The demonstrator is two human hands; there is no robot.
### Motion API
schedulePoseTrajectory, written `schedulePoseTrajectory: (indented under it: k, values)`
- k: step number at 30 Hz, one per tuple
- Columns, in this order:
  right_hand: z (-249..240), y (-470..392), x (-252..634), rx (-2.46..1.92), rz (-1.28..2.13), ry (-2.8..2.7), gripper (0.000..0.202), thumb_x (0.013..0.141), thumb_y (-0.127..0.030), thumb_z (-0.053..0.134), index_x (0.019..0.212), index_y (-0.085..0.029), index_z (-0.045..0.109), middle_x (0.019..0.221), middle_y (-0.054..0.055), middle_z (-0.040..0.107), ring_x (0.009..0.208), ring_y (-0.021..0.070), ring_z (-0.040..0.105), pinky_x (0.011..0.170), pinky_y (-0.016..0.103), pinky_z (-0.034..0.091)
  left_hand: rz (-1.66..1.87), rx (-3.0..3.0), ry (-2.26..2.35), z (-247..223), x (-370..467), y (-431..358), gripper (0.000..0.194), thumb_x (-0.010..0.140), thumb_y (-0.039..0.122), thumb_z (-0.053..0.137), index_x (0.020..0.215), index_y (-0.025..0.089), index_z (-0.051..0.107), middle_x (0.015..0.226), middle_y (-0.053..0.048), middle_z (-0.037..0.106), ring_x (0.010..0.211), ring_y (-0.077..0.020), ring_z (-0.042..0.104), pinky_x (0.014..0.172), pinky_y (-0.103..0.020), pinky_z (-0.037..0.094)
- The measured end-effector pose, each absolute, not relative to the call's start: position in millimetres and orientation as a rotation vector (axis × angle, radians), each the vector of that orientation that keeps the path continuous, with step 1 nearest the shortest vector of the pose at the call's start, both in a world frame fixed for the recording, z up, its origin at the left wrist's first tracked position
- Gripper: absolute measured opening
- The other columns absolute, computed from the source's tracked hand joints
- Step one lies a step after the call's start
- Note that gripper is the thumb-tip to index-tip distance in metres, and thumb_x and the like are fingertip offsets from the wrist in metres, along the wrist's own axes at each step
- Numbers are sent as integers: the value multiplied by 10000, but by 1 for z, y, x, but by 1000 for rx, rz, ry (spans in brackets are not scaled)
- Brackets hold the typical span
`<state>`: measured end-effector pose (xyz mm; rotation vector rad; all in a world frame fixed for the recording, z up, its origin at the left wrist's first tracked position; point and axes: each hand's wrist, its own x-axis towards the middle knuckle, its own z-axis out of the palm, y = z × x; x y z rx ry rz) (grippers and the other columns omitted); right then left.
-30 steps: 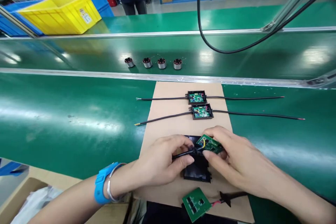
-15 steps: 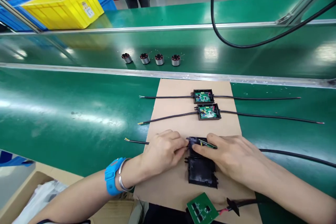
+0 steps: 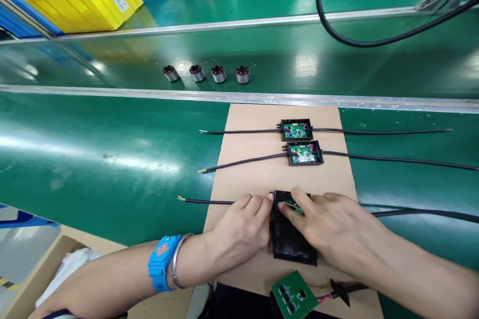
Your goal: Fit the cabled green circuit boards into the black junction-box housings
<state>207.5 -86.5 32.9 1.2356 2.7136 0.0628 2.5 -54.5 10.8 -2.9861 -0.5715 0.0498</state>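
A black plastic case [image 3: 294, 241] lies opened out on the cardboard sheet. A small green circuit board [image 3: 294, 206] sits tilted in its upper half. My right hand [image 3: 329, 219] pinches this board between thumb and finger, the palm covering the case's right side. At the upper left corner of the case, the fingers of my left hand [image 3: 245, 224] are closed on a black cable [image 3: 209, 202], whose stripped end points left. The fingertips hide how the cable meets the case. Below, a larger green board [image 3: 295, 295] with red wires lies near the front edge.
Two black cases with boards and cables, a farther one [image 3: 296, 130] and a nearer one [image 3: 305, 153], lie on the cardboard [image 3: 247, 174]. Several metal motor stators [image 3: 243, 75] stand beyond the rail. A yellow bin [image 3: 82, 0] is at the back left; a black cable loop [image 3: 359, 42] hangs right.
The camera view has shifted slightly. My left hand has rolled over and come closer to the case, covering its left edge. My right hand keeps its hold on the board.
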Motion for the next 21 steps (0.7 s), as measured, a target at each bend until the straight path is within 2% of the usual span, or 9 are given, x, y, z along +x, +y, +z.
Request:
schedulePoseTrajectory:
  k: [3,5,8,10,12,15,21]
  values:
    - [33,-84,212,1305,-49,2695,386,794,-116,497,1125,-263,629,872,54,545,532,184,544,473,314,286,21,-3227,-910,23,9,-44,207,872,129,474,1024,109,614,924,-70,558,802,-200,535,709,-338,509]
    - [33,-84,217,1379,-170,2709,368,826,-123,474,1126,-291,604,895,46,533,595,185,556,503,310,316,-55,-3354,-1124,28,14,-39,135,874,211,528,969,139,591,947,-57,540,822,-193,538,724,-331,518]
    - [30,-84,228,1530,-375,2736,355,896,-135,404,1164,-317,549,931,30,542,677,168,574,567,296,375,-45,-3416,-1220,30,23,-36,175,858,261,582,985,141,576,957,-57,517,836,-200,538,734,-347,520]
    - [27,-83,234,1678,-407,2750,333,921,-176,398,1225,-266,500,944,42,575,782,189,602,639,305,412,24,-3426,-1230,29,28,-33,198,867,255,575,1036,154,593,964,-56,509,847,-206,542,759,-364,517]
    - [26,-80,236,1804,-412,2721,268,925,-229,409,1170,-184,509,912,64,610,837,221,611,679,325,421,71,-3450,-1276,29,31,-30,235,851,252,593,1071,166,601,984,-54,505,848,-208,552,770,-372,515]
    - [31,-71,235,1914,-584,2530,143,918,-250,418,947,-175,536,781,48,628,716,213,603,630,323,394,85,-3463,-1360,29,34,-27,256,814,245,621,1060,177,599,1016,-46,503,806,-198,557,723,-361,511]
    - [44,-51,233,1965,-950,2294,107,880,-212,500,781,-201,539,670,-10,600,538,128,473,529,260,313,102,-3454,-1370,32,36,-28,220,823,248,613,1027,175,577,1030,-39,511,746,-172,539,652,-332,483]
